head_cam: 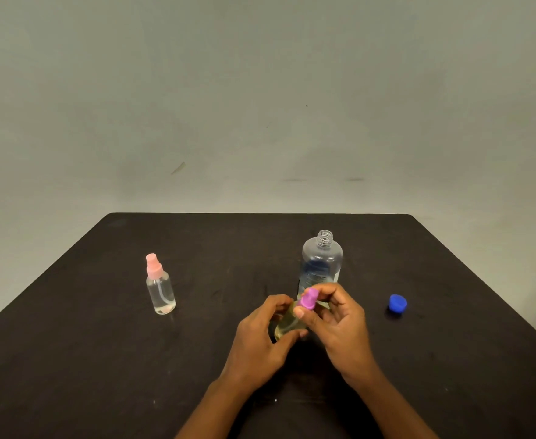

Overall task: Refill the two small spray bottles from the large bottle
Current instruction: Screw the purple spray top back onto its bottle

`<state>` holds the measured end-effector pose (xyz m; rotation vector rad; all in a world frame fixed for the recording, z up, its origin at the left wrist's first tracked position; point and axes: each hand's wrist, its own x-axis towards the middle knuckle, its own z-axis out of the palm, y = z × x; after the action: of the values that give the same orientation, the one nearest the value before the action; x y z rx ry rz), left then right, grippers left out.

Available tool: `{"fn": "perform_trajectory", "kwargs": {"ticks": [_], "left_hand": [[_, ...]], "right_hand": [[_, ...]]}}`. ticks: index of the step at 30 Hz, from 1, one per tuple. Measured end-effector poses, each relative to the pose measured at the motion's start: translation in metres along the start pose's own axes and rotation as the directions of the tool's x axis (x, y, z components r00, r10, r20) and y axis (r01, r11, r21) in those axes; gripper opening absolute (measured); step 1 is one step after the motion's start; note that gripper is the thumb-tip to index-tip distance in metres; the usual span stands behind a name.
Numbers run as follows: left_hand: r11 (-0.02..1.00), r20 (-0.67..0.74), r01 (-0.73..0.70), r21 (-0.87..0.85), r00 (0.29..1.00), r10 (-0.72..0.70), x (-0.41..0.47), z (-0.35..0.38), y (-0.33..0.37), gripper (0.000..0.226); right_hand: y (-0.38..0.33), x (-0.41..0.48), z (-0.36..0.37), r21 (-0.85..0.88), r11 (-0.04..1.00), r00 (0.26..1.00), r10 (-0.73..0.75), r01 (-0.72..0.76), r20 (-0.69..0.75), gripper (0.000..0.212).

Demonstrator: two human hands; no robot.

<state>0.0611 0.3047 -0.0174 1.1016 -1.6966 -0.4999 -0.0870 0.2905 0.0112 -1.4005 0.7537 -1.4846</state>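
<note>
Your left hand [260,335] wraps the body of a small spray bottle [287,326], fingers curled closed around it, thumb on the near side; the bottle leans with its top tipped up and to the right, held just above the dark table [102,359]. The liquid inside reads yellowish. Your right hand [339,324] pinches the purple spray cap [309,299] on that bottle, thumb at its lower edge and fingertips curved over the far side. Whether the cap is seated on the neck or loose, you cannot tell from here; your fingers cover the joint. Directly behind your hands stands the large bottle [322,264], upright, clear, neck open and threads bare, a blue label on its front, lower part hidden by your fingers. Its liquid level is not readable. The blue cap [398,303] lies on the table well to the right, apart from everything. The second small spray bottle [160,288] stands upright well to the left, pink spray top on, dip tube visible, clear liquid in the lower part. Pale plain wall [260,90] behind the table's far edge.
</note>
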Motion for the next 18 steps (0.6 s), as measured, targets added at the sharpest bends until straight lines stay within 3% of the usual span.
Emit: {"fn": "perform_trajectory", "kwargs": {"ticks": [5,14,18], "left_hand": [[1.0,-0.024,-0.006,-0.013,1.0,0.006,0.0013,-0.0009,0.0005,0.039],[1.0,0.045,-0.014,-0.025,0.999,0.015,-0.0003,0.0005,0.0001,0.04],[1.0,0.038,-0.017,-0.025,0.999,0.018,-0.0007,0.0009,0.0008,0.038]], "right_hand": [[-0.0033,-0.0025,0.0005,0.007,1.0,0.998,0.022,-0.022,0.064,0.034],[-0.0003,0.0,0.0005,-0.01,1.0,0.999,0.014,-0.014,-0.047,0.024],[-0.0012,0.0006,-0.0005,-0.01,1.0,1.0,0.005,-0.005,-0.024,0.025]]}}
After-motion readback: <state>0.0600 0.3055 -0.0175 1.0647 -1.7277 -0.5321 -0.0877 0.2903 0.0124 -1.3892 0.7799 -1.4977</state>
